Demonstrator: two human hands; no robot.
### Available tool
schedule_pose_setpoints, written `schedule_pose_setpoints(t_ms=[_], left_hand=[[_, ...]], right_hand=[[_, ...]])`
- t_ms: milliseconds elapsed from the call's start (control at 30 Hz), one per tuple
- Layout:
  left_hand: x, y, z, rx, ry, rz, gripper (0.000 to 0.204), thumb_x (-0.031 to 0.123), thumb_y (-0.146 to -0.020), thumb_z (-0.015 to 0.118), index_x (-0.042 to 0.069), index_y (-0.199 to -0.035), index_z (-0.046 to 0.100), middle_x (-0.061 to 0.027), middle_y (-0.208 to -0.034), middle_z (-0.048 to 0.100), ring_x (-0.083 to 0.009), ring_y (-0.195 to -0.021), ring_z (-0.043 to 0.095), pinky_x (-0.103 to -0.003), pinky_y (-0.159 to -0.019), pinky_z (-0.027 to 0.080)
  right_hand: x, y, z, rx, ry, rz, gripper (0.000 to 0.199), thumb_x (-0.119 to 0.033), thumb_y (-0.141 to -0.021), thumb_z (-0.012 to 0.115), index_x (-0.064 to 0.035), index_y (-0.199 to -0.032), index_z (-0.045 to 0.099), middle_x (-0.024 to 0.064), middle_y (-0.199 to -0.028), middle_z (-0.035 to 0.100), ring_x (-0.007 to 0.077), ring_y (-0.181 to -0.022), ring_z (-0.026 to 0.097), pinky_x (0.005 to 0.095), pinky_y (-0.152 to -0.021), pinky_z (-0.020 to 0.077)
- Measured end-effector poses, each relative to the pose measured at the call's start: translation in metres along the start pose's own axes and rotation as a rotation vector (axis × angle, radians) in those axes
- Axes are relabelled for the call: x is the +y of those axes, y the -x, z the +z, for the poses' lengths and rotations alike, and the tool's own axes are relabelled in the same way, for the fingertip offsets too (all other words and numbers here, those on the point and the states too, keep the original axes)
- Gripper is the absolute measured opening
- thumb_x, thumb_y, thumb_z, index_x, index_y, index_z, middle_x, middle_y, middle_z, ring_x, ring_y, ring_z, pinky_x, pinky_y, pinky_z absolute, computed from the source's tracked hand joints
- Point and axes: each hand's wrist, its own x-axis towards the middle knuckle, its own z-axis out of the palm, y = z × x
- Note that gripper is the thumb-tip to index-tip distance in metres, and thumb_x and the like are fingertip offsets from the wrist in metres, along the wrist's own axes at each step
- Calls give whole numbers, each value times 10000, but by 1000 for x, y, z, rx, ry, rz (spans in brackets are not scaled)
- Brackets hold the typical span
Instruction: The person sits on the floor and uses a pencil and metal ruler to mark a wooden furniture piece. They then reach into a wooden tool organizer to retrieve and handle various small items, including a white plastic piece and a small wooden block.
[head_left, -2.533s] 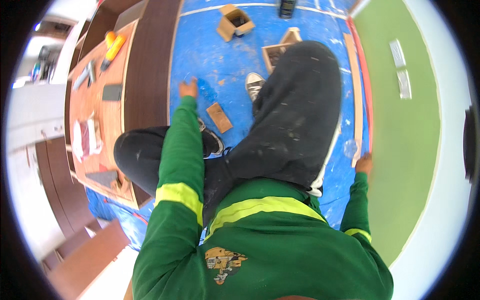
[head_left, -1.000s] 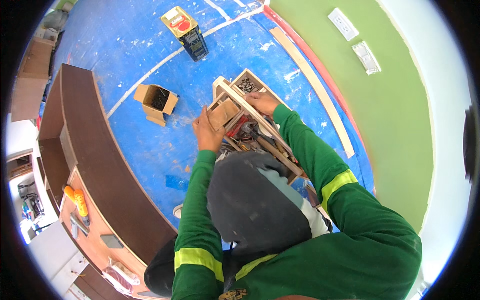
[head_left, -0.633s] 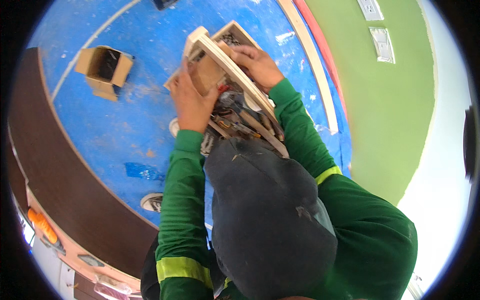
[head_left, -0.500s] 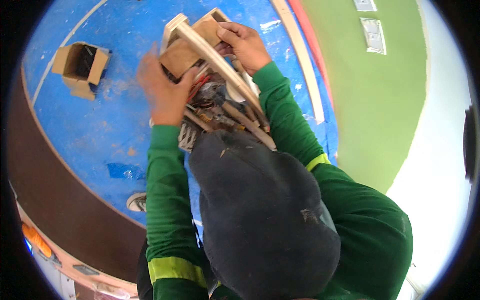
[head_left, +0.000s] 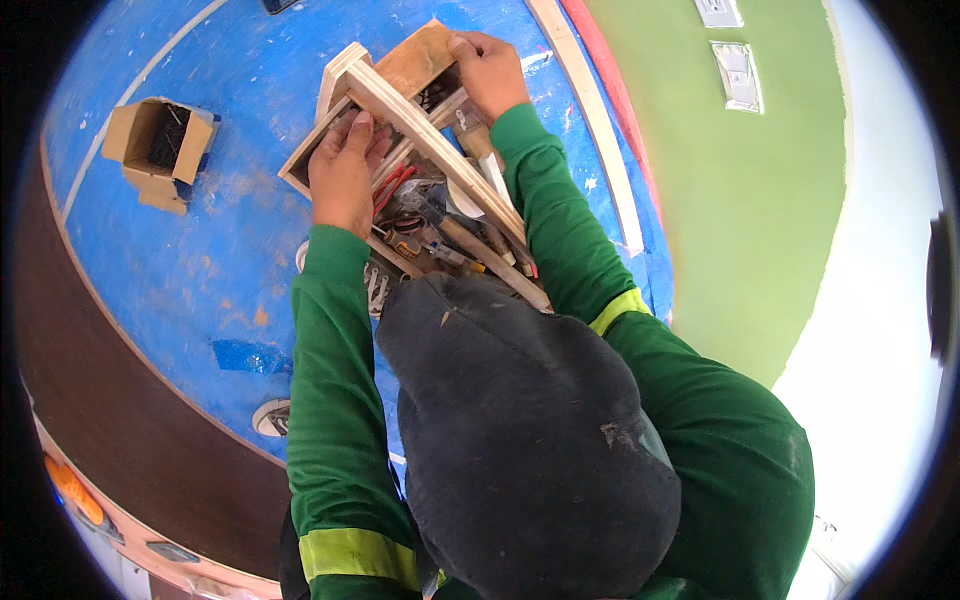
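Note:
A wooden toolbox [head_left: 398, 92] with a raised centre handle bar lies before me, filled with tools. My right hand [head_left: 492, 78] pinches the corner of a thin tan board [head_left: 412, 62] at the box's far end, its fingers partly hidden behind. Over the far left compartment is my left hand [head_left: 345, 170], fingers loosely bent and apart, with nothing visible in them. Nearer me in the box are red-handled pliers [head_left: 392, 188], a wooden tool handle [head_left: 478, 246], a paintbrush [head_left: 474, 138] and a pen-like tool [head_left: 455, 257].
An open cardboard box [head_left: 160, 150] with dark pieces inside stands on the blue floor sheet [head_left: 240, 240] at left. A long pale wooden strip [head_left: 590, 120] runs along the green wall [head_left: 740, 210]. A dark cap [head_left: 530, 430] hides the lower middle. A brown panel [head_left: 130, 390] curves along the left.
The tan board has shifted right and away, uncovering the far left compartment. My left hand has moved right, over that compartment. My right hand has stayed on the board and risen slightly.

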Motion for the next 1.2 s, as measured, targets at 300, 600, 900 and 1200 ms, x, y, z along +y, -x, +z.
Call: schedule_pose_setpoints(t_ms=[300,600,900,1200], left_hand=[[-12,-20,-2,72,-3,22,426,150,-1067,709,-116,-1384,610,-139,-1221,710,-220,-1010,737,-315,-903,622],[17,6,-29,57,-460,130,550,347,-1109,648,-56,-1478,591,-166,-1321,711,-240,-1112,729,-358,-997,597],[-56,153,-137,-12,-1002,400,290,244,-1085,660,38,-1280,722,-118,-1176,740,-254,-1077,692,-382,-984,530],[-108,133,-94,8,-778,160,343,376,-1130,591,67,-1176,732,-124,-966,721,-205,-866,678,-359,-816,542]], right_hand=[[15,1,4,95,276,-134,384,-336,-983,749,3,-1148,819,139,-953,790,218,-878,707,371,-851,574],[18,-5,2,-7,101,-3,382,-343,-971,760,2,-1123,822,107,-928,781,192,-835,694,348,-800,567],[17,-4,3,-23,-60,53,371,-355,-933,760,-10,-1048,832,183,-941,792,279,-862,746,391,-842,590],[20,-6,-1,-39,-138,84,353,-336,-920,782,-19,-1066,838,110,-912,789,190,-836,706,358,-809,581]])
